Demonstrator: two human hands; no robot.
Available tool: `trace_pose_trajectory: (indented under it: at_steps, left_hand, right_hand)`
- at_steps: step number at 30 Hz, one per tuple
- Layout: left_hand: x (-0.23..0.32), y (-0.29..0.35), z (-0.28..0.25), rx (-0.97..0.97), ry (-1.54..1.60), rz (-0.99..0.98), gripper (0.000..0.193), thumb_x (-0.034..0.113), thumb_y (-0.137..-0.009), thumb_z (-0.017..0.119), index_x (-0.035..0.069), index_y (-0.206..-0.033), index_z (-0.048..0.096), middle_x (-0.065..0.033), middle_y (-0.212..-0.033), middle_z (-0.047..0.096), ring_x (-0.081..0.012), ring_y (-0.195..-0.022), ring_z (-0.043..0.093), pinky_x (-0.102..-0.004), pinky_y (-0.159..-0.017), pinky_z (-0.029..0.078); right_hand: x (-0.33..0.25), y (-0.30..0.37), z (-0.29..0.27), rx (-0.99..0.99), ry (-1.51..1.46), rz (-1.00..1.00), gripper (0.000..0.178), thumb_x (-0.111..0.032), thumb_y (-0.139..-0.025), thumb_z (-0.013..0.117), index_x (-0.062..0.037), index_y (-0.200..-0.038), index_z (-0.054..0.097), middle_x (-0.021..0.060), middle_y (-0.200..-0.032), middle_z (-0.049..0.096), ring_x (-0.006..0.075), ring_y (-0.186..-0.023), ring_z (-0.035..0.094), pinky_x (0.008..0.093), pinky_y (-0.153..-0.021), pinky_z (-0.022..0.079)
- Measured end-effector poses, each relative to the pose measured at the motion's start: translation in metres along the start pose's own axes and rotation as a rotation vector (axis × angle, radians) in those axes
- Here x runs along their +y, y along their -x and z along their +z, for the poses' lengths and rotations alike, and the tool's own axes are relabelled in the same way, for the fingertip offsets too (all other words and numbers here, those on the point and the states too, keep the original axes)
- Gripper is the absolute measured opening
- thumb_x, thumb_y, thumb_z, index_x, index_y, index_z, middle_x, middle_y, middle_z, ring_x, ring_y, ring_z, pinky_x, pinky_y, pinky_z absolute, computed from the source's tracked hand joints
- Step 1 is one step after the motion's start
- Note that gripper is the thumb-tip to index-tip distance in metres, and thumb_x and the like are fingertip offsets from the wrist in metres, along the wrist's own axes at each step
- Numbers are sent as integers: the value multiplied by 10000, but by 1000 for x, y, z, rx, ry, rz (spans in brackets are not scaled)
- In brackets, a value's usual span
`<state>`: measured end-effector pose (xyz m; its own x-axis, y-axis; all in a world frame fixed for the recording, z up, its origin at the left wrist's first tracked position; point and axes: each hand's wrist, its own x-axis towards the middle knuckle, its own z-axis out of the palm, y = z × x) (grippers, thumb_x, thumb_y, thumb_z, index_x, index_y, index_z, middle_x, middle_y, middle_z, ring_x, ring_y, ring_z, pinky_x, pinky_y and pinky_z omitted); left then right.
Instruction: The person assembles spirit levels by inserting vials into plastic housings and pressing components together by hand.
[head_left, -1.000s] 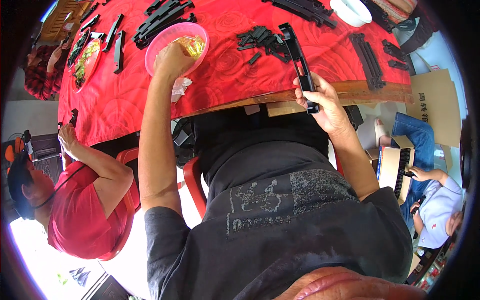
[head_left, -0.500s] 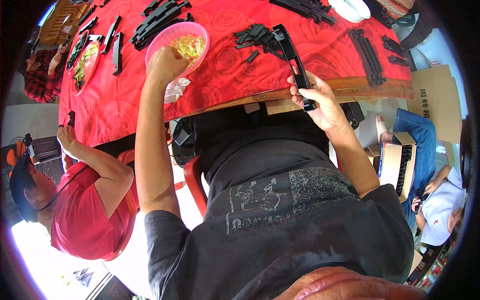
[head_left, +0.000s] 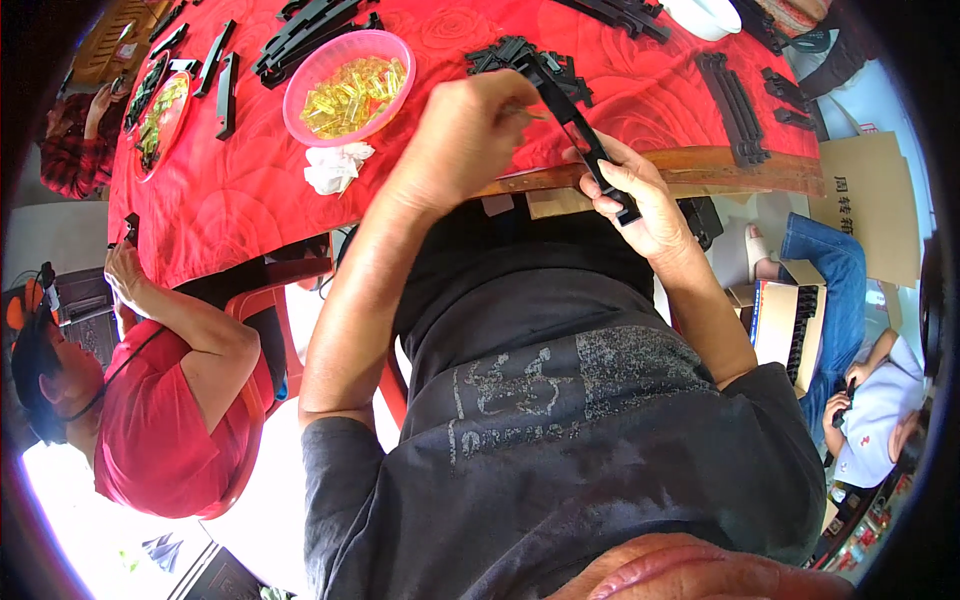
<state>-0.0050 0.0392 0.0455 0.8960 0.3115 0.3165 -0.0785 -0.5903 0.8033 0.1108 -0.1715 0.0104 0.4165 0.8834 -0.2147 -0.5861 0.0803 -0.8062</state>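
A long black plastic part (head_left: 575, 125) with a slot along it slants up and left from my right hand (head_left: 640, 195), whose thumb and fingers are closed round its lower end. My left hand (head_left: 465, 135) is at the upper end of this part, fingers pinched on a small yellow translucent piece (head_left: 533, 113) that sticks out at the fingertips. Whether the piece touches the black part I cannot tell. To the left, a pink bowl (head_left: 292, 105) holds many such yellow pieces (head_left: 355, 95). A heap of short black pieces (head_left: 500, 58) lies just behind my left hand.
A red patterned cloth (head_left: 240, 190) covers the wooden table. Crumpled white tissue (head_left: 336, 167) lies by the bowl. Long black parts (head_left: 735, 110) lie at right, more at the back. A white bowl (head_left: 703, 18) stands far right. A person in red (head_left: 180, 420) works at left.
My left hand has come out of the pink bowl and moved right to the black part, with a yellow piece in its fingers. My right hand has hardly moved.
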Motion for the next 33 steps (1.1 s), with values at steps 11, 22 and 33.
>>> trace_pose_trajectory:
  at_steps: [11, 22, 33]
  left_hand:
    - [11, -4, 30, 12, -200, 209, 100, 33, -786, 704, 12, -877, 668, -132, -832, 666, -312, -769, 683, -374, -673, 547]
    - [14, -5, 32, 112, -216, 265, 232, 55, -734, 773, 33, -920, 636, -99, -885, 650, -266, -801, 672, -373, -727, 534]
    - [30, 15, 25, 326, -556, 226, 178, 125, -811, 704, 80, -982, 722, -110, -1256, 575, -315, -1172, 503, -461, -949, 365]
  right_hand:
    - [5, 3, 0, 59, 157, 30, 443, -127, -926, 603, 11, -1342, 538, 51, -1107, 663, 113, -943, 648, 210, -694, 508]
    - [7, 1, -3, -49, -9, 66, 407, -143, -909, 596, 30, -1276, 565, 71, -1078, 666, 126, -924, 627, 228, -684, 482]
    - [5, 2, 10, -3, -54, 11, 403, -117, -906, 587, 29, -1281, 562, 74, -1043, 660, 128, -920, 623, 241, -689, 480]
